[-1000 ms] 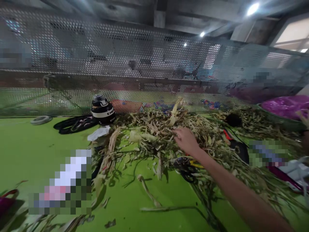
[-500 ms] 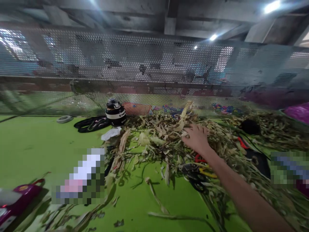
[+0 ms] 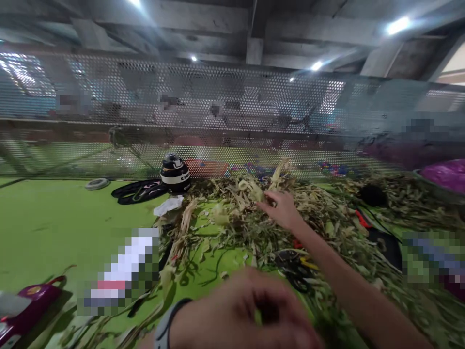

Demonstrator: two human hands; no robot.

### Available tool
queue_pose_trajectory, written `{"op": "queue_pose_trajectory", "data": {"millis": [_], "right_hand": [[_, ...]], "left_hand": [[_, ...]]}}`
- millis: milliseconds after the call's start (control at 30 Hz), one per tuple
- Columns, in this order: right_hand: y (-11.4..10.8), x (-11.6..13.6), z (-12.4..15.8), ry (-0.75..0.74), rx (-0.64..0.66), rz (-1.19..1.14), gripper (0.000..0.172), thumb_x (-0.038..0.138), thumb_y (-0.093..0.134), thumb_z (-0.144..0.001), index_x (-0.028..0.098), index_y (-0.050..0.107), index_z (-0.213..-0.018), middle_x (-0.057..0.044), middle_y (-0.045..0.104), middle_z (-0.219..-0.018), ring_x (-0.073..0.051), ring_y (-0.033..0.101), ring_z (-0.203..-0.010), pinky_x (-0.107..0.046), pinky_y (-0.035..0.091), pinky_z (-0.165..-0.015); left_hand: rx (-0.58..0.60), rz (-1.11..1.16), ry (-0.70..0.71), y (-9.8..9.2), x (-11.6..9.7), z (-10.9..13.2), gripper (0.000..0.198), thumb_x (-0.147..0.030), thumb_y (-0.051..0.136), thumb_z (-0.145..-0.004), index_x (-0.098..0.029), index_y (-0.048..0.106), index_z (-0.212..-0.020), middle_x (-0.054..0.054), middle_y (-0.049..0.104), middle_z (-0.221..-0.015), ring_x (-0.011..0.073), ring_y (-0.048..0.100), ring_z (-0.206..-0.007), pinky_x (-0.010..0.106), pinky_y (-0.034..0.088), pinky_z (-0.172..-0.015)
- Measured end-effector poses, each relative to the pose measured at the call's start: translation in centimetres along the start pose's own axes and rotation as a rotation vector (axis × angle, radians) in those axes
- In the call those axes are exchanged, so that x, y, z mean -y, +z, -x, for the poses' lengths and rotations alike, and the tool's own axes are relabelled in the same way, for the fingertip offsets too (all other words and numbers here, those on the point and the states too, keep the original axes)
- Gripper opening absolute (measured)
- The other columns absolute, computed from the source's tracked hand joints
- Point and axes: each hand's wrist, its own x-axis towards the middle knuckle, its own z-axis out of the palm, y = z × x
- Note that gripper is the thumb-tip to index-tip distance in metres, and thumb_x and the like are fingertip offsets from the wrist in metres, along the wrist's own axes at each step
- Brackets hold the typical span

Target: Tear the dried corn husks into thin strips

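My right hand (image 3: 281,209) reaches over the heap of dried husks (image 3: 316,208). Its thumb and fingers are closed on a pale, curled corn husk (image 3: 254,191) at their tips. Low in the foreground is my left hand (image 3: 236,310), wearing a grey-banded wristband (image 3: 167,322). Its fingers are bent and blurred, with a gap between thumb and forefinger through which green shows, and I see nothing in it. Beneath my right forearm lie black-handled scissors (image 3: 290,264) and something yellow. A paler husk bundle (image 3: 221,214) rests left of my right hand.
A black flask (image 3: 175,174) stands by the perforated metal screen (image 3: 232,116). Left of it are a black coiled strap (image 3: 140,191) and a grey tape roll (image 3: 97,184). White tissue (image 3: 168,205) lies nearer. A purple object (image 3: 32,303) sits lower left; a purple-lined basket (image 3: 445,174) stands right.
My right hand has moved left and now holds the pale curled husk. My left hand has come into view at the bottom, covering husk strands there. The camera view has tilted up slightly.
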Motion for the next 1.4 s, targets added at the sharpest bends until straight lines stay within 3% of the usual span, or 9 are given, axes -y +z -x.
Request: {"op": "queue_pose_trajectory", "data": {"millis": [133, 200, 267, 433, 567, 833, 1000, 1133, 1400], "right_hand": [[-3.6, -0.6, 2.8, -0.138, 0.050, -0.166, 0.040, 0.047, 0.052, -0.081, 0.017, 0.062, -0.105, -0.009, 0.066, -0.098, -0.024, 0.057, -0.092, -0.045, 0.027, -0.097], [-4.0, -0.2, 4.3, -0.267, 0.183, -0.165, 0.033, 0.043, 0.055, -0.080, 0.019, 0.064, -0.100, -0.007, 0.066, -0.092, -0.023, 0.057, -0.091, -0.048, 0.020, -0.100], [-3.9, 0.4, 5.4, -0.378, 0.276, -0.162, 0.026, 0.039, 0.055, -0.082, 0.019, 0.064, -0.095, -0.005, 0.065, -0.086, -0.021, 0.056, -0.089, -0.049, 0.017, -0.102], [-3.4, 0.4, 6.1, -0.437, 0.343, -0.252, 0.039, 0.046, 0.057, -0.079, 0.019, 0.060, -0.107, -0.005, 0.063, -0.094, -0.020, 0.054, -0.095, -0.042, 0.018, -0.103], [-3.9, -0.9, 5.6, -0.399, 0.436, -0.236, 0.033, 0.044, 0.059, -0.077, 0.020, 0.063, -0.100, -0.004, 0.063, -0.091, -0.021, 0.054, -0.092, -0.045, 0.016, -0.103], [-3.6, -1.7, 5.0, -0.405, 0.243, -0.335, 0.028, 0.020, 0.051, -0.082, 0.022, 0.063, -0.108, -0.007, 0.062, -0.106, -0.021, 0.051, -0.101, -0.044, 0.028, -0.097], [-1.2, -1.6, 5.4, -0.197, 0.499, -0.879, 0.034, 0.037, 0.053, -0.082, 0.016, 0.062, -0.108, -0.005, 0.065, -0.093, -0.016, 0.058, -0.082, -0.029, 0.046, -0.074], [0.6, -1.5, 5.8, -0.025, 0.550, -1.204, 0.045, 0.053, 0.060, -0.073, 0.014, 0.063, -0.097, -0.003, 0.064, -0.080, -0.012, 0.059, -0.069, -0.024, 0.049, -0.067], [1.4, -1.3, 5.9, 0.255, 0.470, -1.243, 0.044, 0.063, 0.045, -0.076, 0.019, 0.051, -0.070, 0.005, 0.046, -0.042, -0.008, 0.040, -0.030, -0.020, 0.037, -0.032]], "left_hand": [[-0.601, -0.807, 0.284, -2.6, 1.0, -1.7, 0.027, -0.027, 0.051, -0.084, -0.021, 0.057, -0.110, 0.008, 0.060, -0.114, 0.0211, 0.052, -0.107, 0.038, 0.042, -0.092], [-0.655, -1.162, 0.338, -3.8, 2.3, -2.4, 0.037, -0.022, 0.051, -0.083, -0.023, 0.052, -0.120, 0.009, 0.043, -0.135, 0.0267, 0.033, -0.126, 0.047, 0.027, -0.103], [-0.549, -1.290, 0.249, -4.8, 3.5, -2.8, 0.038, -0.025, 0.052, -0.082, -0.022, 0.051, -0.120, 0.011, 0.049, -0.129, 0.0285, 0.040, -0.121, 0.047, 0.030, -0.101], [-0.415, -0.949, 0.004, -6.4, 4.8, -3.0, 0.028, -0.039, 0.043, -0.087, -0.021, 0.062, -0.098, 0.005, 0.066, -0.084, 0.0175, 0.059, -0.074, 0.026, 0.043, -0.066], [-0.504, -0.707, -0.008, -7.2, 4.8, -3.2, 0.028, -0.041, 0.046, -0.085, -0.018, 0.063, -0.083, -0.001, 0.059, -0.068, 0.0121, 0.050, -0.062, 0.021, 0.036, -0.057], [-0.407, -0.157, -0.072, -8.0, 4.9, -2.9, 0.026, -0.037, 0.055, -0.080, -0.016, 0.058, -0.067, -0.003, 0.052, -0.062, 0.0091, 0.045, -0.059, 0.021, 0.034, -0.058], [-0.393, 0.194, 0.010, -7.5, 5.8, -3.2, 0.023, -0.038, 0.060, -0.078, -0.015, 0.059, -0.071, -0.001, 0.058, -0.063, 0.0089, 0.050, -0.058, 0.021, 0.038, -0.060], [-0.418, 0.314, 0.026, -7.4, 6.4, -3.4, 0.024, -0.037, 0.061, -0.078, -0.015, 0.056, -0.069, -0.002, 0.057, -0.056, 0.0066, 0.046, -0.051, 0.019, 0.035, -0.054], [-0.538, 0.388, 0.016, -7.8, 5.9, -3.0, 0.026, -0.035, 0.071, -0.066, -0.014, 0.062, -0.078, -0.001, 0.056, -0.060, 0.0066, 0.046, -0.051, 0.019, 0.035, -0.050]]}}
